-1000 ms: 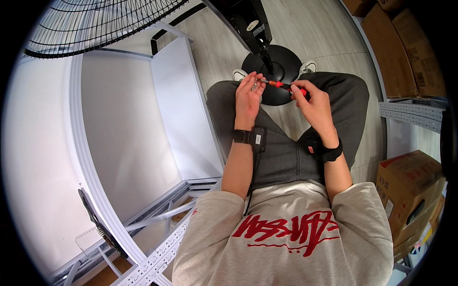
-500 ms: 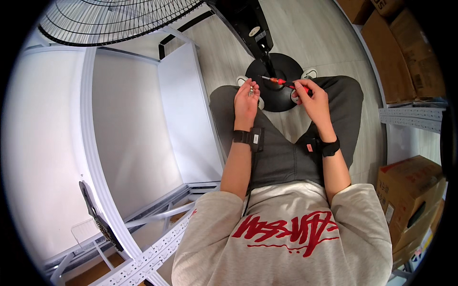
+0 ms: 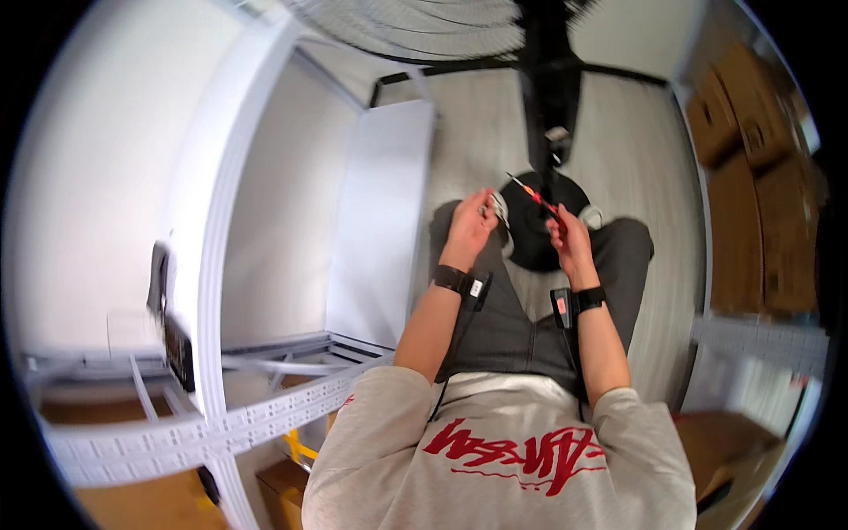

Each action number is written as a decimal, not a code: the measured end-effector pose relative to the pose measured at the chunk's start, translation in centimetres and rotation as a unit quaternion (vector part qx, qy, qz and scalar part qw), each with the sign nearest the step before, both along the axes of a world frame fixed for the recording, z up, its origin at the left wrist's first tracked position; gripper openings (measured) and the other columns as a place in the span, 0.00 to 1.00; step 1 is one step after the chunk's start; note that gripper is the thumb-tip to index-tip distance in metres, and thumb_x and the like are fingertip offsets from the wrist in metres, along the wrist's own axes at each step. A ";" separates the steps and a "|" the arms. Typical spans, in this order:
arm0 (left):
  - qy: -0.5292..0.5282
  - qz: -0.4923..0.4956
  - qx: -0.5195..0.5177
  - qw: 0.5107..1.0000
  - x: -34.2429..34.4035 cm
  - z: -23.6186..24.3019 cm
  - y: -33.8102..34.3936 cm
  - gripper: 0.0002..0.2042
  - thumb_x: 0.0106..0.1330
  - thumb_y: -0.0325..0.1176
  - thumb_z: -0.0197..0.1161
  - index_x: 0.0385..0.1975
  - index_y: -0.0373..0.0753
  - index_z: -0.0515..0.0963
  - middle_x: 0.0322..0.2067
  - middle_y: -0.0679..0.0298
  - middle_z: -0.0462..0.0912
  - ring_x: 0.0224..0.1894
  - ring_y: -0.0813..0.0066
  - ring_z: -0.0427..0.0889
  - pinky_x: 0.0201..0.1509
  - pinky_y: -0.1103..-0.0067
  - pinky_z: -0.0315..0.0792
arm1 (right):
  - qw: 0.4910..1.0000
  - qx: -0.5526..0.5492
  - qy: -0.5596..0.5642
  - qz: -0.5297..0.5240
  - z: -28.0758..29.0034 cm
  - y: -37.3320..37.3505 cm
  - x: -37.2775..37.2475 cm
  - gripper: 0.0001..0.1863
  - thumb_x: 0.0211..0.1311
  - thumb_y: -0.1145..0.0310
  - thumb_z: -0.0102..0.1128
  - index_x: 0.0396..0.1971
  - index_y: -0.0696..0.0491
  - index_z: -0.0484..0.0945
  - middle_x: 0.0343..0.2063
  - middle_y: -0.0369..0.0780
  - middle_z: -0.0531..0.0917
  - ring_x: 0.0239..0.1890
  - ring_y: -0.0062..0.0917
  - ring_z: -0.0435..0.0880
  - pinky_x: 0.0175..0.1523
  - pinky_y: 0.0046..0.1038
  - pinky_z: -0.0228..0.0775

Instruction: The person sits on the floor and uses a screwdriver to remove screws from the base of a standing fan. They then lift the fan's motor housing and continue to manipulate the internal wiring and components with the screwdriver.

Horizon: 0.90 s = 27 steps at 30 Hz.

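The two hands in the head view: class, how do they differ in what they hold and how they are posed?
The right hand holds a red-handled screwdriver whose thin shaft points up and to the left; the left hand pinches only a small pale part, too blurred to identify. The right hand's grip wraps a handle; the left hand's is at the fingertips. Both wear a black wristband and are raised over the lap.

Left: white panel [image 3: 382, 221] stands upright just beside the left hand [image 3: 473, 228]; the perforated metal shelf frame [image 3: 212, 424] closes the near left.
Far: fan base [image 3: 541, 231] and pole [image 3: 549, 79] stand directly beyond both hands.
Right: floor [image 3: 649, 168] open; cardboard boxes [image 3: 751, 177] well apart.
Between hands: narrow open gap above the lap.
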<state>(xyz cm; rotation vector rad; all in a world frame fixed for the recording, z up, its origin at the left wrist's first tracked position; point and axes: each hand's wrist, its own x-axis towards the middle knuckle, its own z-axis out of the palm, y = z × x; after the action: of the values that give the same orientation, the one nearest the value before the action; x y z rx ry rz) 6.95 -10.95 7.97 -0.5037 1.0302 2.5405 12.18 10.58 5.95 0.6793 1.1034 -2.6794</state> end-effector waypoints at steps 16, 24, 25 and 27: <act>0.244 0.325 -0.739 0.537 2.0 30.4 -21.4 0.14 0.69 0.36 0.47 0.31 0.34 0.77 0.27 0.51 0.81 0.29 0.54 0.79 0.35 0.66 0.71 | 0.980 -0.061 0.063 0.176 19.8 -22.9 -8.4 0.12 0.69 0.61 0.53 0.30 0.54 0.72 0.24 0.35 0.78 0.16 0.11 0.67 0.16 0.13 0.53; -0.022 0.272 -0.910 0.312 3.2 35.8 -33.1 0.09 0.60 0.25 0.50 0.35 0.30 0.75 0.38 0.44 0.79 0.38 0.46 0.81 0.42 0.61 0.75 | 0.963 -0.114 0.021 0.244 19.5 -26.7 -7.4 0.13 0.67 0.60 0.56 0.28 0.52 0.70 0.24 0.36 0.79 0.16 0.10 0.67 0.16 0.14 0.52; -0.046 0.265 -0.910 0.314 3.4 35.5 -34.0 0.09 0.60 0.25 0.51 0.37 0.29 0.75 0.41 0.44 0.78 0.39 0.46 0.81 0.42 0.61 0.75 | 0.963 -0.111 0.023 0.245 19.6 -26.7 -7.4 0.13 0.67 0.59 0.56 0.28 0.52 0.70 0.24 0.36 0.79 0.16 0.10 0.67 0.16 0.14 0.52; -0.056 0.261 -0.911 0.315 3.5 34.7 -35.2 0.10 0.58 0.24 0.52 0.38 0.29 0.75 0.42 0.44 0.77 0.42 0.46 0.79 0.44 0.62 0.75 | 0.963 -0.103 0.027 0.248 19.7 -26.6 -7.4 0.13 0.67 0.59 0.55 0.29 0.52 0.70 0.25 0.36 0.79 0.16 0.10 0.66 0.16 0.14 0.52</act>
<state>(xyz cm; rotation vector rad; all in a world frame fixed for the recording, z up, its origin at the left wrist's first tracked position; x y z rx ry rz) 10.45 -46.18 42.71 -1.4488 3.5046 -0.0511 4.77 -16.01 25.67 0.2487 0.8491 -2.3382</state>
